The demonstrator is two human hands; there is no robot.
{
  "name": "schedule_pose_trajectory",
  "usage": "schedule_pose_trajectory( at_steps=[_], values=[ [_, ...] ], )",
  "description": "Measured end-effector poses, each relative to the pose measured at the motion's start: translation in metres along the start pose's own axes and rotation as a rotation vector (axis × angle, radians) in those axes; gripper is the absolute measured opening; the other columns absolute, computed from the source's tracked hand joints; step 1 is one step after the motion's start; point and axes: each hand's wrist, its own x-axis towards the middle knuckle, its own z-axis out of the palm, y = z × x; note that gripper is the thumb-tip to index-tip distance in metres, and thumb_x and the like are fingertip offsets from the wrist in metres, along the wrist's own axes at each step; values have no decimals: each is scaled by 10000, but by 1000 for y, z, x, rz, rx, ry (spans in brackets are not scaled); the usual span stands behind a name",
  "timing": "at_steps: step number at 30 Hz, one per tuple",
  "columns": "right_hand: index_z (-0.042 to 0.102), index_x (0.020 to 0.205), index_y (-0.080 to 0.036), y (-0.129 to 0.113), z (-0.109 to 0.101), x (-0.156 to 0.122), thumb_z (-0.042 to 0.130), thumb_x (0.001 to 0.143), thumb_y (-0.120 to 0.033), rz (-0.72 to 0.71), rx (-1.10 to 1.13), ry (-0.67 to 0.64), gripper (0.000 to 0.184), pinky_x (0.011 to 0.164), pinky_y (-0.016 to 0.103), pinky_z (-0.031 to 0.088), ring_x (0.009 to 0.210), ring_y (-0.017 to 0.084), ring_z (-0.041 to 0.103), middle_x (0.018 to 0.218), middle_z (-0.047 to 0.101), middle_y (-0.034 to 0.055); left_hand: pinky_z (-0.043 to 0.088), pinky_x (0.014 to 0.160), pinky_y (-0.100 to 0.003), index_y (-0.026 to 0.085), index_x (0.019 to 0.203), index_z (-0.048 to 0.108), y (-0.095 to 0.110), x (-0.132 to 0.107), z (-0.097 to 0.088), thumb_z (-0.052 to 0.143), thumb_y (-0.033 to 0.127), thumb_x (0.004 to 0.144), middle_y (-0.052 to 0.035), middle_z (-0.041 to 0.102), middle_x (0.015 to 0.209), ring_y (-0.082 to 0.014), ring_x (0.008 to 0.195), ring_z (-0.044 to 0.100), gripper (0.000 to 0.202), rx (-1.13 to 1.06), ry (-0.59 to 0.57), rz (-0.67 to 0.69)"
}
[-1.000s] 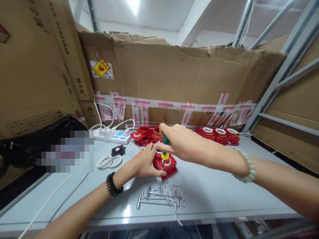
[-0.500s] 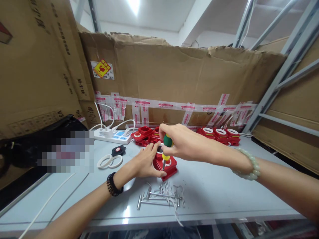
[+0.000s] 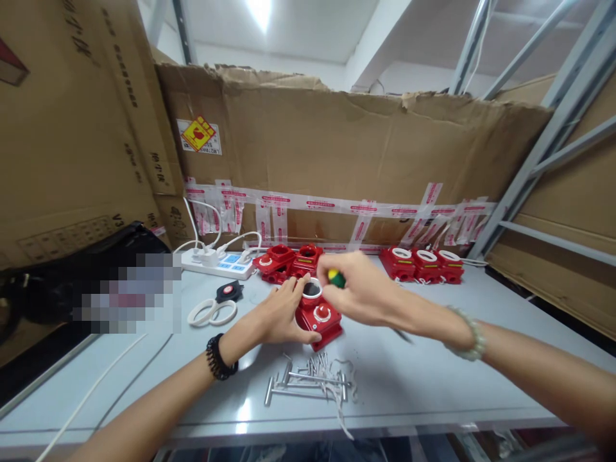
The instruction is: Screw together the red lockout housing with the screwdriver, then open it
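Observation:
A red plastic box (image 3: 321, 321) with a round red button and a dark round opening lies on the grey table (image 3: 433, 372). My left hand (image 3: 279, 314) rests against its left side and steadies it. My right hand (image 3: 360, 292) is just right of the box and grips a screwdriver (image 3: 336, 278) with a green and yellow handle. The handle end shows by my thumb and the metal tip sticks out below my wrist, tilted away from the box.
A heap of long screws (image 3: 308, 378) lies in front of the box. More red boxes (image 3: 283, 262) and three with white rings (image 3: 423, 263) stand at the back. White scissors (image 3: 210, 312), a power strip (image 3: 219, 263) and cardboard walls (image 3: 337, 147) surround the space.
My right hand has lifted the screwdriver off the box's top and swung it to the right, turning it from upright to slanted. My left hand has stayed on the box.

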Motion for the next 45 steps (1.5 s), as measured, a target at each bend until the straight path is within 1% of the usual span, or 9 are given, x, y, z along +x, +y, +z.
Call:
schedule_pose_trajectory(
  at_steps=[3, 7, 10, 17, 22, 28, 33, 40, 45],
  values=[
    [527, 569, -172, 13, 28, -5, 527, 723, -302, 77, -177, -255, 201, 444, 245, 218, 438, 85, 324, 463, 464, -27, 307, 1023, -578, 113, 1430, 172, -1, 0, 1, 686, 604, 583, -247, 332, 1398, -438, 1311, 285, 1106, -8, -8, -6],
    [541, 570, -172, 21, 51, -7, 535, 765, -391, 57, -288, -300, 293, 435, 251, 225, 436, 99, 371, 512, 534, 11, 325, 998, -589, 129, 1435, 148, -2, -1, 2, 723, 549, 554, -234, 365, 1360, -442, 1277, 332, 1133, 2, 4, -19],
    [575, 623, -165, 21, 59, -4, 513, 784, -297, 26, -350, -287, 218, 444, 257, 241, 462, 118, 447, 576, 596, 44, 352, 985, -564, 115, 1427, 173, -2, -1, 2, 719, 518, 570, -226, 412, 1304, -428, 1235, 381, 1092, 9, 30, 8],
    [624, 666, -139, 16, 66, 6, 554, 698, -197, 78, -345, -415, 97, 445, 251, 247, 466, 109, 439, 581, 601, 37, 362, 967, -558, 119, 1423, 186, -1, -2, 3, 708, 532, 580, -213, 447, 1262, -407, 1178, 439, 1074, 34, 59, 21],
    [597, 673, -143, 4, 47, 5, 590, 676, -217, 21, -219, -325, 75, 430, 233, 230, 438, 68, 287, 531, 504, -21, 376, 958, -555, 85, 1403, 241, 1, -2, -1, 698, 564, 577, -235, 447, 1273, -402, 1178, 440, 1058, 22, 51, 23],
    [589, 614, -144, 7, 49, -25, 544, 690, -175, 88, -206, -453, 93, 445, 241, 220, 459, 80, 312, 535, 524, 4, 291, 1025, -578, 109, 1448, 142, -1, -2, 1, 686, 575, 589, -252, 307, 1418, -437, 1328, 260, 1118, -4, 36, -15],
    [638, 780, -151, 19, 58, -40, 580, 735, -236, 114, -184, -317, 113, 511, 259, 269, 553, 131, 473, 667, 627, 60, 328, 1006, -558, 110, 1444, 161, 0, -3, -2, 669, 634, 590, -243, 339, 1403, -428, 1300, 317, 1123, -19, 38, 4],
    [584, 930, -184, 46, 27, -27, 539, 824, -438, 220, 13, 23, 278, 507, 240, 337, 509, 116, 471, 552, 556, -27, 321, 976, -611, 207, 1430, 188, 0, -4, -18, 642, 617, 670, -192, 362, 1416, -403, 1253, 395, 976, -55, 142, 71],
    [555, 917, -189, 64, 21, -14, 450, 853, -557, 359, 477, -50, 388, 383, 199, 336, 410, 70, 440, 608, 563, -31, 299, 1041, -553, 211, 1453, 87, -2, -1, -25, 692, 576, 658, -191, 290, 1458, -374, 1319, 314, 1064, -67, 354, 205]
  ],
)
